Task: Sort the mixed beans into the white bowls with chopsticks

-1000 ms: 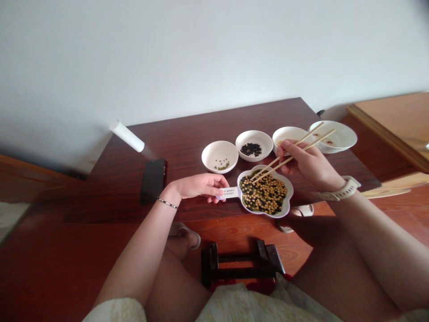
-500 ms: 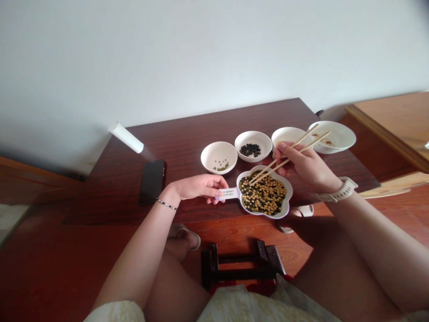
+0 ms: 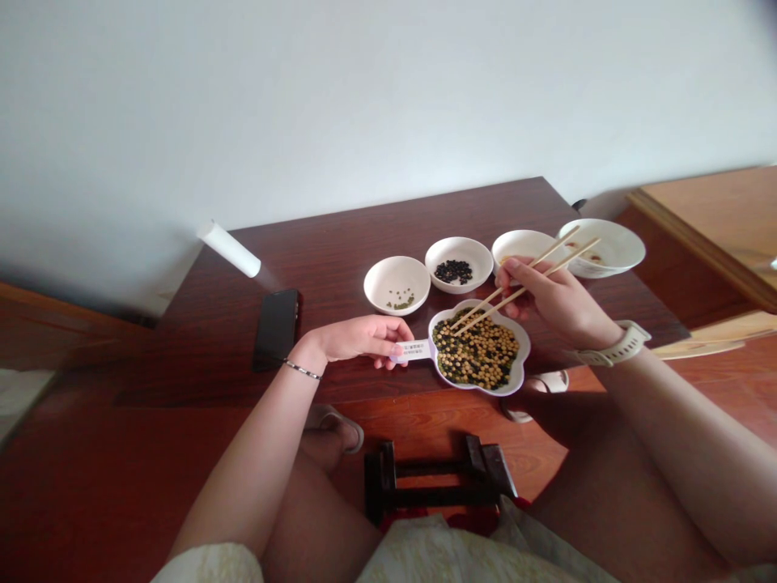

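Beans point(image 3: 479, 352) in scalloped dish point(image 3: 523, 371), just lower right of frame centre; left hand point(image 3: 367, 338) pinching handle point(image 3: 416, 350), seemingly for steadiness; right hand point(image 3: 555, 300) gripping chopsticks point(image 3: 490, 311), tips down at beans; bowls point(image 3: 388, 279) close, handy.

I hold a white, lilac-edged, flower-shaped dish point(image 3: 520, 356) at four o'clock from the middle of my view, its labelled handle point(image 3: 416, 351) pointing to nine. Mixed beans point(image 3: 482, 356), yellow, black and green, spread across its floor. My pale wooden chopsticks point(image 3: 498, 306) slant down from two o'clock, slightly parted, their tips at the beans near the dish's ten o'clock.
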### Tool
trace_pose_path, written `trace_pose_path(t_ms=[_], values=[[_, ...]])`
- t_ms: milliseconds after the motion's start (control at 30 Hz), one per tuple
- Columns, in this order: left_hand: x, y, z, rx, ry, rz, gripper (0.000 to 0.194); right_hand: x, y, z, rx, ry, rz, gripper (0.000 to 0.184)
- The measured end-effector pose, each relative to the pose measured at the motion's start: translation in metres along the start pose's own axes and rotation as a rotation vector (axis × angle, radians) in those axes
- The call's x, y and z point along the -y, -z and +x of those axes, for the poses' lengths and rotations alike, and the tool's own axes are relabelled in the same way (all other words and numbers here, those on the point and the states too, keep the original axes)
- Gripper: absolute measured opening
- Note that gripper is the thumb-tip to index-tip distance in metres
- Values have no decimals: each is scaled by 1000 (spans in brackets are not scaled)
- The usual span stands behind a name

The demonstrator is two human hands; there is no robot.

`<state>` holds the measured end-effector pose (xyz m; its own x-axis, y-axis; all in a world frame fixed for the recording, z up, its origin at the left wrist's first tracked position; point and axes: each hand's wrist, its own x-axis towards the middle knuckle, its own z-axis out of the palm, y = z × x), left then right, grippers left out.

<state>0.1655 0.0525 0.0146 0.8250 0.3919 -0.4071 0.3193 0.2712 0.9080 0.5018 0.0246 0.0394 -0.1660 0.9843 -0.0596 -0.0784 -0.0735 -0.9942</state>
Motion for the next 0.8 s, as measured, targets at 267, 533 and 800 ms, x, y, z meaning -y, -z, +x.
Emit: trace_pose_path(t_ms=[267, 533, 800], values=[[-1, 0, 0, 0, 5, -5, 31, -3, -2, 2, 20, 19, -3, 38], [0, 1, 0, 9, 2, -4, 30, 2, 1, 0, -12, 25, 20, 37], [1, 1, 1, 10, -6, 1, 30, 9, 30, 3, -218, 139, 217, 29]])
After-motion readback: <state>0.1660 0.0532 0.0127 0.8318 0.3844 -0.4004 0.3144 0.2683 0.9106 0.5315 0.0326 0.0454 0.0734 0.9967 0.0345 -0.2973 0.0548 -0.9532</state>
